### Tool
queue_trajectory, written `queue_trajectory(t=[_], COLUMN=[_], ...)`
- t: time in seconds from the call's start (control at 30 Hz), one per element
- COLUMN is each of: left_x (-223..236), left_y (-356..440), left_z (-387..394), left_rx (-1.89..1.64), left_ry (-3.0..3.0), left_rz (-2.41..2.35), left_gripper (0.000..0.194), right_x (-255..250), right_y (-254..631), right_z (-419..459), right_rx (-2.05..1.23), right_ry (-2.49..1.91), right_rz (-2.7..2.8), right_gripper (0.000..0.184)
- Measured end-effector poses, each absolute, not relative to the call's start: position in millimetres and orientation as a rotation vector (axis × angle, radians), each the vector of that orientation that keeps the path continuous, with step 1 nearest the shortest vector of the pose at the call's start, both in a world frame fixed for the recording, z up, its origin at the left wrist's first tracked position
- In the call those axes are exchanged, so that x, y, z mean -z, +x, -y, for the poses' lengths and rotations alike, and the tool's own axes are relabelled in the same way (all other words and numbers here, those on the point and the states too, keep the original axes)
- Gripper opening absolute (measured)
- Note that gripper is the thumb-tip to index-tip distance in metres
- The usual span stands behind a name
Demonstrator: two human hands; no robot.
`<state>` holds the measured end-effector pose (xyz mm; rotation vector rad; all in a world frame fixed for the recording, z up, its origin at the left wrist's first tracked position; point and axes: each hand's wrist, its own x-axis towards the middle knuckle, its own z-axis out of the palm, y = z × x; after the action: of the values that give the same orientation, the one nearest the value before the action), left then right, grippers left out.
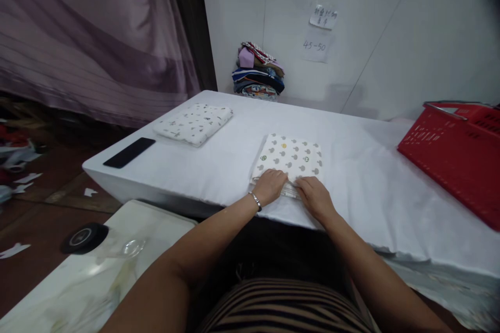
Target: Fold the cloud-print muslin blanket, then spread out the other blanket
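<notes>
Along the near edge of the folded cloth on the tabletop — pinching with nearly closed fingers of left hand and right hand, equally near — with its bulk straight ahead.

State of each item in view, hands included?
Dotted-tree cloth: folded, flat
Left hand: on its near edge
Right hand: same edge
Left-side cloth: folded, untouched
Black slab: lying flat
Red basket: upright, contents hidden
Fabric pile: stacked
</notes>
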<state>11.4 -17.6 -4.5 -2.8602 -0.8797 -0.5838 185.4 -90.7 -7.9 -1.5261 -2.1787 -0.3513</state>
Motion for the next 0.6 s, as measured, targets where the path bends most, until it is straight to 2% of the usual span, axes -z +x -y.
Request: queue_trajectory(t=[0.2,0.4,0.6], left_x=[7.7,5.4,3.4], left_y=[8.1,2.9,1.7], left_z=[18.5,18.5,16.9], left_rx=[0.59,0.641,0.593], left_ry=[-2.892,-2.948,-2.924], left_rz=[0.833,0.829,0.828], left_gripper=[0.013,0.02,0.012], right_x=[13.7,11.6,9.1], right_y=[185.5,187.9,188.5], right_z=[91.6,89.7,92.0], right_rx=[0.338,0.276,0.269], right_ry=[-1.5,-1.531,-1.516], right_rz=[2.158,2.147,2.179], right_gripper=[0.019,0.019,0.024])
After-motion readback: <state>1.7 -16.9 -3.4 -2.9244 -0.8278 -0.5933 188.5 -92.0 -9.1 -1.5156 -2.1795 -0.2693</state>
